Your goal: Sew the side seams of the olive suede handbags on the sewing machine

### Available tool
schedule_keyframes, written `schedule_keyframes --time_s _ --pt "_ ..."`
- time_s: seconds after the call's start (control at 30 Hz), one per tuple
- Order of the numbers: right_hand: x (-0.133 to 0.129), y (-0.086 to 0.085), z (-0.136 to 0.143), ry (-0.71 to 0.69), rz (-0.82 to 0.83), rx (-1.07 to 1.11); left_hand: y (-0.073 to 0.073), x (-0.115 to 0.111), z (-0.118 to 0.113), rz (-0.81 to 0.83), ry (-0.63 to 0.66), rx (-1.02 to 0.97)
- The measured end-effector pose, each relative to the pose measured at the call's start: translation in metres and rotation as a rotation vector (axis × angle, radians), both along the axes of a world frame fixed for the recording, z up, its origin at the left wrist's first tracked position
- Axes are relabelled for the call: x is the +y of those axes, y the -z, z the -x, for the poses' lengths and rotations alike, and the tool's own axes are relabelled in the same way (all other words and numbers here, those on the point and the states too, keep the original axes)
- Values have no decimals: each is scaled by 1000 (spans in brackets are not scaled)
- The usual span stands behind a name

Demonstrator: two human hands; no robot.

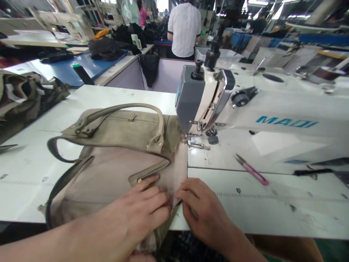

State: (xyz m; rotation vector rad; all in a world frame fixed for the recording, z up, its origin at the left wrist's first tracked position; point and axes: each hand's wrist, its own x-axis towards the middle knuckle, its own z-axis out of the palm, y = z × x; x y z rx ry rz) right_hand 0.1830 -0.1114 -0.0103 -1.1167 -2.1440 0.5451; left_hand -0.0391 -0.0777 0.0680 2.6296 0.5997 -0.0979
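An olive-green handbag with a handle and dark zipper tape lies on the sewing table, its pale pinkish lining turned outward. Its right edge runs up to the presser foot of the sewing machine. My left hand presses its fingers on the lining beside the loose zipper end; the thumb is low, near the bag's folded edge, gripping the cloth. At the lining's right edge, my right hand pinches the fabric between thumb and fingers, in front of the needle area.
Pink-handled thread snips lie right of the needle, with a black slim tool farther right. Camouflage fabric pieces are heaped at left. A green-tipped thread cone stands behind. A person in a white shirt is at the back.
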Motion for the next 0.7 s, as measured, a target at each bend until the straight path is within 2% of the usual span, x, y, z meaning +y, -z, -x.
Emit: schedule_keyframes --time_s 0.13,0.23,0.43,0.6,0.7 --pt "-12 2 2 19 -97 -17 30 -20 8 -97 25 15" --pt "-18 4 3 60 -149 -16 42 -26 12 -125 -20 85" --pt "-29 4 11 140 -177 -6 42 -26 11 -151 35 120" --pt "-36 -4 12 53 -67 -34 44 -27 7 -276 23 51" --pt "-38 -7 12 26 -78 -115 45 -28 6 -272 29 38"
